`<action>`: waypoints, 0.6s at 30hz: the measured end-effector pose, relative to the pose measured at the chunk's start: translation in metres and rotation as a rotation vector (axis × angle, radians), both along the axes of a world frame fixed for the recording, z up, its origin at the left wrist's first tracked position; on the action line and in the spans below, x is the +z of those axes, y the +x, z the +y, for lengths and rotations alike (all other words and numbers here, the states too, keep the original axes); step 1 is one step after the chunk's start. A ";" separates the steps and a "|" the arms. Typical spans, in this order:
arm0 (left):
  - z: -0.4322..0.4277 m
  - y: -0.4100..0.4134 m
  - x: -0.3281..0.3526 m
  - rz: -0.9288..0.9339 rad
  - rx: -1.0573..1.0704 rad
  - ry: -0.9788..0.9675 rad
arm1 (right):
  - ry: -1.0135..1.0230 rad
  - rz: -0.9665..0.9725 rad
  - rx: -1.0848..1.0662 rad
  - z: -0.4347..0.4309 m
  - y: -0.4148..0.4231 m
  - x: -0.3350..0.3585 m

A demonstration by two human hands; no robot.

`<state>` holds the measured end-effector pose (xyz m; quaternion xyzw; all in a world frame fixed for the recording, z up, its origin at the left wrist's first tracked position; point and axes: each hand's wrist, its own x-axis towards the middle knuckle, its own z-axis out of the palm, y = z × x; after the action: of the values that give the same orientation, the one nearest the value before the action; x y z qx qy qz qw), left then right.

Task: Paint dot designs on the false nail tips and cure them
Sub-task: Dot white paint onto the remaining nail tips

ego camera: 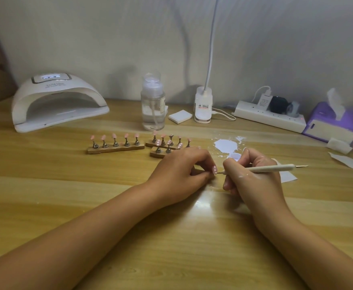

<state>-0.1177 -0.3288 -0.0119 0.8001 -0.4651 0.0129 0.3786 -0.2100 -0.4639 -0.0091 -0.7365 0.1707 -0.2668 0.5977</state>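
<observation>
My left hand (pixel 182 172) pinches a pink false nail tip (pixel 214 169) with white dots, low over the wooden table. My right hand (pixel 249 174) grips a cream dotting pen (pixel 276 168); its fine tip touches the held nail. Behind my hands, a wooden strip (pixel 117 149) carries several pink nail tips on metal stands. Two more strips (pixel 156 154) to its right hold dotted tips. A puddle of white paint (pixel 227 145) lies on the table behind my right hand. The white curing lamp (pixel 56 101) sits at the back left.
A clear pump bottle (pixel 153 105) stands behind the strips, beside a small white pad (pixel 180 116) and a desk lamp base (pixel 202 105). A power strip (pixel 269 117) and a purple tissue box (pixel 334 122) sit at the back right. Paper scraps (pixel 351 160) lie at the right edge.
</observation>
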 end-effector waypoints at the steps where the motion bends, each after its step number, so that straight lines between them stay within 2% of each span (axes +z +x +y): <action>1: 0.000 0.000 0.000 0.002 -0.002 0.000 | -0.005 -0.003 0.003 -0.001 0.000 -0.001; 18: 0.000 0.001 -0.001 -0.008 -0.004 -0.004 | -0.023 0.015 0.004 0.001 0.000 0.000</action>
<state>-0.1169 -0.3292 -0.0127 0.7984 -0.4680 0.0163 0.3785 -0.2103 -0.4633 -0.0094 -0.7457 0.1706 -0.2619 0.5885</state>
